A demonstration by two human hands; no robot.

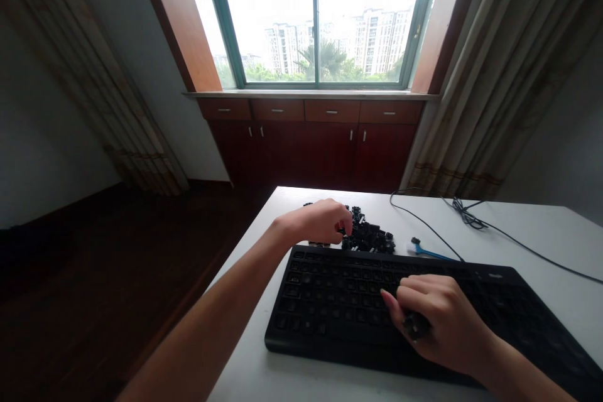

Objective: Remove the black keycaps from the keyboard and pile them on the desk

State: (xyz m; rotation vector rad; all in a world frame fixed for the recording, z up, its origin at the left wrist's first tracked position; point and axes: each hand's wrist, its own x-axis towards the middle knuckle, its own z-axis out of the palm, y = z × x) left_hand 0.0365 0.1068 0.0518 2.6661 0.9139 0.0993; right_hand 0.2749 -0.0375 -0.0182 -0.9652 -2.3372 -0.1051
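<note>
A black keyboard [339, 314] with its keycaps off lies on the white table [541, 232]. Behind it sits a pile of loose black keycaps [370, 235]. My left hand [318, 221] reaches into the left side of that pile with its fingers curled in a pinch on a keycap. My right hand [436, 320] rests on the middle of the keyboard, fingers bent, with a small black keycap [415, 325] held under the thumb.
A blue keycap puller [426, 251] lies behind the keyboard, next to a black cable [499, 229] running across the table. The table's left edge drops to a dark wooden floor. A red-brown cabinet [313, 141] and curtains stand under the window.
</note>
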